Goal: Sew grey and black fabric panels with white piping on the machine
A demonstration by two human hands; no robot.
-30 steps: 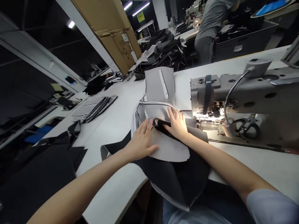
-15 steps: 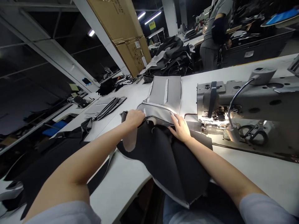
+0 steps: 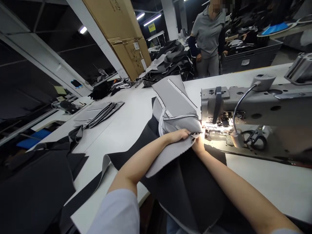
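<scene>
Here, a cardboard box (image 3: 130,53) runs off the top edge, its inside unseen. The left hand (image 3: 179,135) pinches grey fabric (image 3: 174,96) on the white table (image 3: 126,125), left of the sewing machine (image 3: 255,104); the right hand (image 3: 199,146) is part-hidden, grip unclear. Behind, a bin (image 3: 255,61) holds indistinct pieces (image 3: 240,44).

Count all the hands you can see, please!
4. The left hand and partly hidden right hand are at the grey fabric; beyond the table, a co-worker has one hand hanging, another by the bin. More may be hidden.
</scene>
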